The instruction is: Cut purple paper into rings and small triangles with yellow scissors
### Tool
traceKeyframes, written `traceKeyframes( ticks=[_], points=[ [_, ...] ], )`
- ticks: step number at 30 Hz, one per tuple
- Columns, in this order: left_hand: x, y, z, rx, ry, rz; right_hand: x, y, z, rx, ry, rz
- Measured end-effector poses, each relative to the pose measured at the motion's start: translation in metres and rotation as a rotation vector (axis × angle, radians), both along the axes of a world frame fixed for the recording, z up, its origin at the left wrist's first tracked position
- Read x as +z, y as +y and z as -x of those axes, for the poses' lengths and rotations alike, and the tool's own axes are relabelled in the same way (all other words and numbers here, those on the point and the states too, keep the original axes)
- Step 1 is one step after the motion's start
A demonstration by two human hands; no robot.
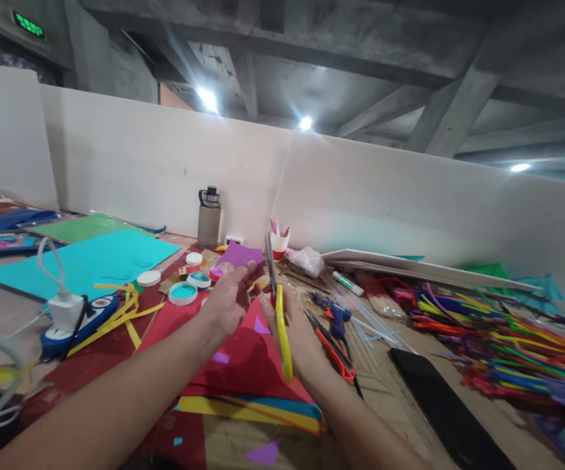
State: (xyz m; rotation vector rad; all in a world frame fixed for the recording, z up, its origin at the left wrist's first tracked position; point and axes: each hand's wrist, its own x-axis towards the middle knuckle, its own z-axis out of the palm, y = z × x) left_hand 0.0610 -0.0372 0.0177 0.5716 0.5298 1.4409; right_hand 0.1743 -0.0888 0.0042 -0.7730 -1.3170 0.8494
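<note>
Purple paper (240, 252) was at the fingertips of your left hand (230, 300), beyond the red sheets (243, 378); pinch couldn't be told. Right hand (296, 329) fingers wrapped the scissors (279, 307), blades up; taut sheet, fingertips clear seemed wise.

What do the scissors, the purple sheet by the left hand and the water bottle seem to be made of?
Scissors: grey, metallic-looking blades, probably steel; smooth yellow handle, likely plastic.
Purple sheet: thin and matte, so paper or thin card.
Water bottle: smooth, translucent grey body, probably plastic, though glass is possible.
</note>
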Motion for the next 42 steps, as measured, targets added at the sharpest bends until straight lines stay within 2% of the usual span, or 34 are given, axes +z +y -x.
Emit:
traceKeyframes(
  ticks=[5,15,21,32,42],
  points=[
    [-0.004,-0.003,-0.007,0.060,-0.030,0.004,0.004,-0.003,0.005,0.048,-0.069,0.037],
    [-0.006,-0.006,-0.017,0.067,-0.128,0.028,-0.013,0.005,0.010,0.086,-0.082,0.045],
    [-0.009,-0.008,-0.019,0.083,-0.116,0.025,-0.016,0.007,0.013,0.094,-0.033,0.049],
    [-0.002,-0.012,-0.019,0.101,-0.127,0.062,-0.020,0.011,0.020,0.081,-0.026,0.057],
    [-0.004,-0.011,-0.019,0.104,-0.144,0.052,-0.022,0.013,0.021,0.061,-0.094,0.063]
  ],
)
